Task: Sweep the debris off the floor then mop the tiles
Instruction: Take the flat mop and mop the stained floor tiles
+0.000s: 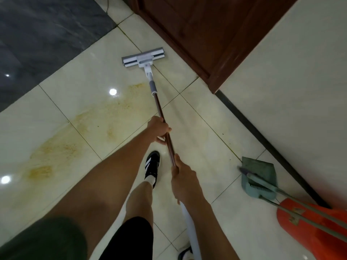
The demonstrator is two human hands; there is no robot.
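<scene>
A flat mop (pixel 144 57) with a grey-white head rests on the pale floor tiles (pixel 202 117) near the wooden door. Its brown handle (pixel 159 107) runs back toward me. My left hand (pixel 159 130) grips the handle partway down, and my right hand (pixel 183 172) grips it lower, near the white end. A yellowish smear (pixel 62 145) spreads across the tiles to the left of the mop.
A green dustpan (pixel 262 171) with a broom (pixel 262 188) lies by the right wall, beside an orange object (pixel 308 226). A brown wooden door (pixel 197 29) stands ahead, dark grey flooring (pixel 43 34) at far left. My black shoe (pixel 152 166) is between my arms.
</scene>
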